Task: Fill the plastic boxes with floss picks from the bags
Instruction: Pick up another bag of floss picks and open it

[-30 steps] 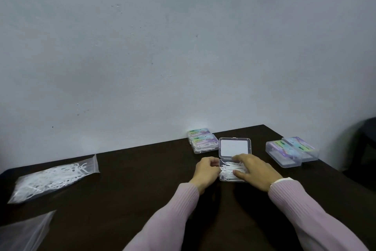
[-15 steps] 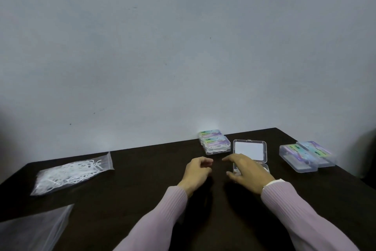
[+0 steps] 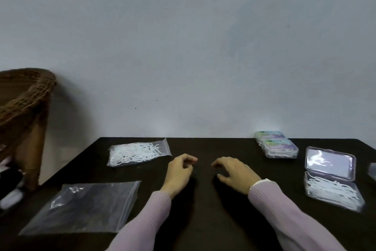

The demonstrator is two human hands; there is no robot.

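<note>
A clear bag of white floss picks [image 3: 136, 153] lies at the table's back left. An almost empty clear bag [image 3: 87, 206] lies flat at the front left. At the right, an open clear plastic box [image 3: 333, 189] holds white floss picks, its lid [image 3: 330, 163] folded back. Two closed labelled boxes [image 3: 276, 147] are stacked behind it. My left hand [image 3: 180, 171] hovers over the table's middle with fingers loosely curled, holding nothing. My right hand [image 3: 234, 171] is beside it, fingers relaxed and spread, holding nothing.
The dark table [image 3: 203, 220] stands against a pale wall. A wicker basket [image 3: 24, 96] stands left of the table, with some blurred white and dark items [image 3: 10, 187] below it. Another box's edge [image 3: 372, 169] shows at the far right.
Both hands left the open box and moved left to the table's middle. The view swung left, so the boxes now sit at the right and the basket appears.
</note>
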